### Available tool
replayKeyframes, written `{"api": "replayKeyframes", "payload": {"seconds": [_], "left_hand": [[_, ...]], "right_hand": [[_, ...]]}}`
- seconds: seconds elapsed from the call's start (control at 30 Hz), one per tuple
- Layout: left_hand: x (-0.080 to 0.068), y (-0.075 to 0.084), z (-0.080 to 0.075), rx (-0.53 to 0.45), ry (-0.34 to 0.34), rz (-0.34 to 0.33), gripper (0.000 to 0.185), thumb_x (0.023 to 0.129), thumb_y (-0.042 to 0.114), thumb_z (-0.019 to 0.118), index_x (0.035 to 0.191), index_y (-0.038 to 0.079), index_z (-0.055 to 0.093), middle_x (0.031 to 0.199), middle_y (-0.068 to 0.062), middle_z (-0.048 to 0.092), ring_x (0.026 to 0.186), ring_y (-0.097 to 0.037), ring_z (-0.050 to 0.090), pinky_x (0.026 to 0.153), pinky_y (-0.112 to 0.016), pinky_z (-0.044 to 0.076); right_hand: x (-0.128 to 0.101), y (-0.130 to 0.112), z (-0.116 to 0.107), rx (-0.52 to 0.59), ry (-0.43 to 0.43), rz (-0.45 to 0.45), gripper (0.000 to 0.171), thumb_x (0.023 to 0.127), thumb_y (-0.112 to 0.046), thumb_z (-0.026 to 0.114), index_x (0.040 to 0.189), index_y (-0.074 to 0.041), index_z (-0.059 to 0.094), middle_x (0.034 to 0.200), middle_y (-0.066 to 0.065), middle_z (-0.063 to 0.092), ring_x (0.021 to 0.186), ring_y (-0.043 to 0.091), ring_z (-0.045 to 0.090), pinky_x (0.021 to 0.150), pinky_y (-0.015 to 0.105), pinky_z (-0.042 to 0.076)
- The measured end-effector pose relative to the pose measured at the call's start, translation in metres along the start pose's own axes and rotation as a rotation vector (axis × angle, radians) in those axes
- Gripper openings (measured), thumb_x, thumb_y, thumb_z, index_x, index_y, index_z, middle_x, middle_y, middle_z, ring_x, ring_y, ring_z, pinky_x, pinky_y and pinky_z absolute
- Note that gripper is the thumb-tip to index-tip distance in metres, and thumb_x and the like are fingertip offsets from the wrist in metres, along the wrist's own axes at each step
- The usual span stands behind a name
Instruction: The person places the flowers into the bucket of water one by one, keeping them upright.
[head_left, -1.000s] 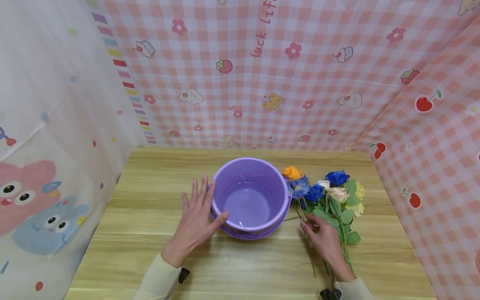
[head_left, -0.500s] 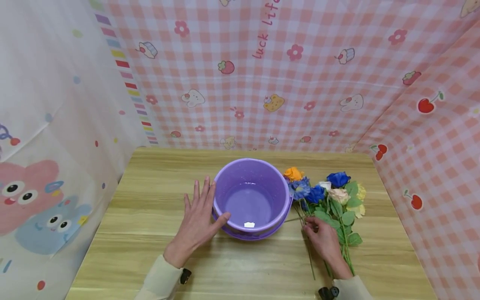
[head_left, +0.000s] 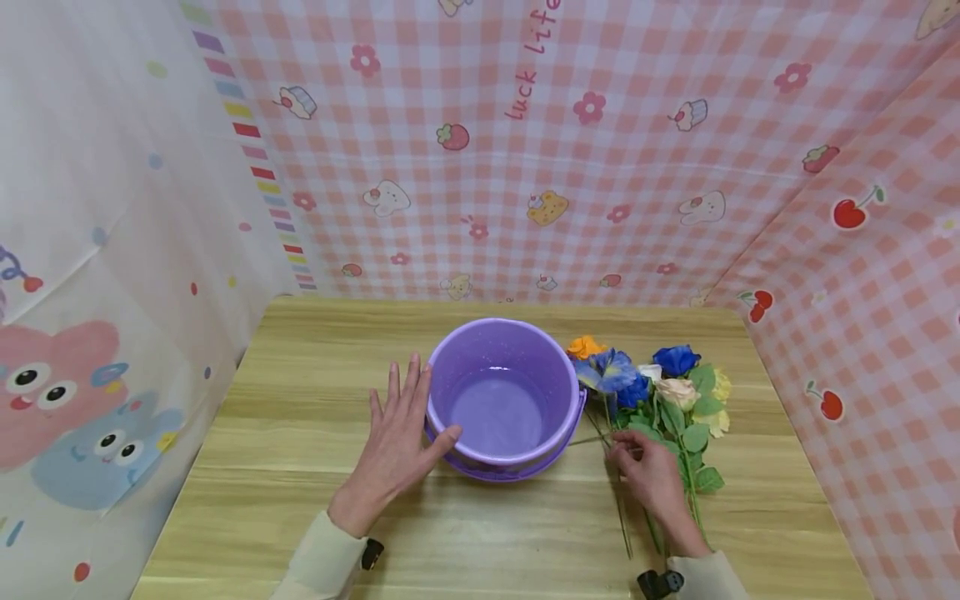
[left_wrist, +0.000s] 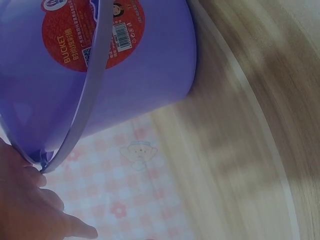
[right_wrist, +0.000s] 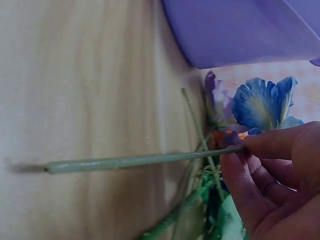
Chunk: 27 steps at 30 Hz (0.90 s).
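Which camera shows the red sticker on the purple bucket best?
The left wrist view: the red sticker fills the purple bucket's side, reading "BUCKET". The head view looks into the bucket from above and the right wrist view catches only its edge; neither shows the sticker.

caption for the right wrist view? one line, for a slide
Right hand pinches a green flower stem over the wooden table, blue flower and purple bucket behind.
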<state>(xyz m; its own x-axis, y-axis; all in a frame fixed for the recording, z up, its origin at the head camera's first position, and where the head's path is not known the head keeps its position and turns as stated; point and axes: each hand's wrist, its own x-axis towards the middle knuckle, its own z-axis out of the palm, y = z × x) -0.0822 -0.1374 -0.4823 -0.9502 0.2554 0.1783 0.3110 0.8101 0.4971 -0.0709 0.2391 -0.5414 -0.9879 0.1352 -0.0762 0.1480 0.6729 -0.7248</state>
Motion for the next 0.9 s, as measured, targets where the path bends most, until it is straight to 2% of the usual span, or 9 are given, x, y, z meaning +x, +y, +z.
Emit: {"api": "replayKeyframes", "payload": {"seconds": [0.27,0.43,0.6,0.9], "left_hand": [[0.0,-0.003,0.002,-0.02,0.011,0.005,0.099,0.098,0.072,0.044,0.167,0.009,0.011,0.173,-0.016,0.003,0.157,-0.038,-0.008,0.117,-0.075,0.0],[0.0,-0.004,0.002,-0.031,0.016,0.009,0.1,0.098,0.074,0.041,0.167,0.007,0.013,0.172,-0.016,0.003,0.157,-0.04,-0.007,0.116,-0.076,0.0],[0.0,-0.003,0.002,-0.037,0.011,0.009,0.099,0.098,0.074,0.041,0.167,0.009,0.011,0.173,-0.017,0.004,0.157,-0.04,-0.007,0.117,-0.075,0.0],[0.0,-0.005,0.004,-0.028,0.033,0.026,0.1,0.098,0.075,0.039,0.167,0.007,0.013,0.172,-0.016,0.004,0.156,-0.047,0.003,0.116,-0.077,0.004]], "right_hand": [[0.002,-0.014,-0.013,0.02,0.083,-0.04,0.02,0.096,-0.008,0.07,0.113,0.001,0.075,0.099,0.014,0.077,0.087,0.028,0.073,0.065,0.026,0.055],[0.004,-0.021,-0.018,0.089,0.068,-0.021,0.023,0.099,-0.007,0.067,0.12,0.003,0.072,0.103,0.019,0.076,0.087,0.026,0.072,0.063,0.023,0.057],[0.008,-0.033,-0.024,0.106,0.073,0.003,0.026,0.101,-0.01,0.065,0.124,0.002,0.071,0.107,0.019,0.075,0.086,0.02,0.07,0.065,0.021,0.056],[0.018,-0.052,-0.031,0.141,0.131,-0.066,0.025,0.1,-0.01,0.067,0.121,0.003,0.072,0.104,0.018,0.074,0.072,0.004,0.065,0.061,0.02,0.055]]}}
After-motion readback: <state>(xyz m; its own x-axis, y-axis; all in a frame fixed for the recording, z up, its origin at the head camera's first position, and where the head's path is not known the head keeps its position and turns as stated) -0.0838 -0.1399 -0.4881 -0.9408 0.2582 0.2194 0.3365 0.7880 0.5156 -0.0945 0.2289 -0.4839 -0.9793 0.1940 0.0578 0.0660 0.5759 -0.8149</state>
